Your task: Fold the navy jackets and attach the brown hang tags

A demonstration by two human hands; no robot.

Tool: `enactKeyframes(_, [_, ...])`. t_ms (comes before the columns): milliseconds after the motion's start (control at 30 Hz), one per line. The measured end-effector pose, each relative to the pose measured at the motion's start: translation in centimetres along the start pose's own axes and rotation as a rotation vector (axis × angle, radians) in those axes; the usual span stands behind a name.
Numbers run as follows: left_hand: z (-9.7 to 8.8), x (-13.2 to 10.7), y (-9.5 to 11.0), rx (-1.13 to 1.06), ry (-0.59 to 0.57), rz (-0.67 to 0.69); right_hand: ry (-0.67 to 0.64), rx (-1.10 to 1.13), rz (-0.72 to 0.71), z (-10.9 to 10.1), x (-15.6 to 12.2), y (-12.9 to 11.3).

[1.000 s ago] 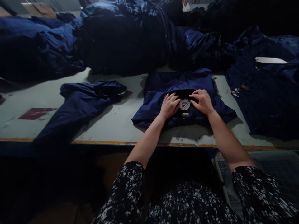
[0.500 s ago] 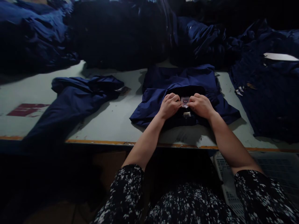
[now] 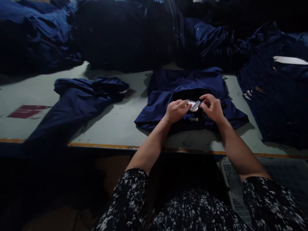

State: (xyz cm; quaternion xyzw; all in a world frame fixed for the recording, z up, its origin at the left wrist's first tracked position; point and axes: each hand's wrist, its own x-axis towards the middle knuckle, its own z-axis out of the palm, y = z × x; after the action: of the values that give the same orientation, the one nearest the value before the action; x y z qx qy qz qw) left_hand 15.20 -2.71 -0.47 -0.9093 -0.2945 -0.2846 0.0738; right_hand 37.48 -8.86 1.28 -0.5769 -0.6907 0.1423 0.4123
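A navy work shirt lies folded flat on the table, its dark collar opening facing me. A small white neck label stands tilted up inside the collar. My right hand pinches the label's right end between its fingertips. My left hand rests on the shirt's front, curled fingers reaching the label's left side. A smaller pale tag sits just below, near my left hand's heel. My floral-patterned sleeves show at the bottom of the view.
The pale table has an orange-trimmed front edge. A loose navy garment lies to the left, a dark garment heap with a white strip to the right, and large navy piles behind. A grey plastic crate stands below right.
My hands have moved slightly apart at the collar. The white label now stands tilted up at my right fingertips, and my right fingers are raised more than before.
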Motion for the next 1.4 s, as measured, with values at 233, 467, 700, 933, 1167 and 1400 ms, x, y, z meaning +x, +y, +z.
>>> enactKeyframes(233, [-0.5, -0.5, -0.2, -0.022, -0.008, 0.079, -0.163, 0.549, 0.358, 0.9, 0.7, 0.7])
enactKeyframes(467, [-1.3, -0.6, -0.7, -0.045, 0.053, -0.067, -0.279, 0.673, 0.429, -1.1, 0.6, -0.2])
enactKeyframes(700, [-1.6, -0.8, -1.5, -0.077, 0.025, -0.158, -0.624, 0.757, 0.150, -3.6, 0.1, -1.8])
enactKeyframes(933, [-1.0, -0.7, -1.3, -0.114, -0.001, -0.096, -0.838, 0.733, 0.026, -5.2, 0.2, -2.1])
enactKeyframes(1167, [-2.6, 0.9, -0.3, -0.264, -0.220, 0.033, -0.541, 0.519, -0.014, -3.1, 0.7, -1.9])
enactKeyframes(1400, [-4.9, -0.5, 1.8, -0.337, -0.423, 0.079, -0.601, -0.173, -0.206, -3.4, -0.4, -3.5])
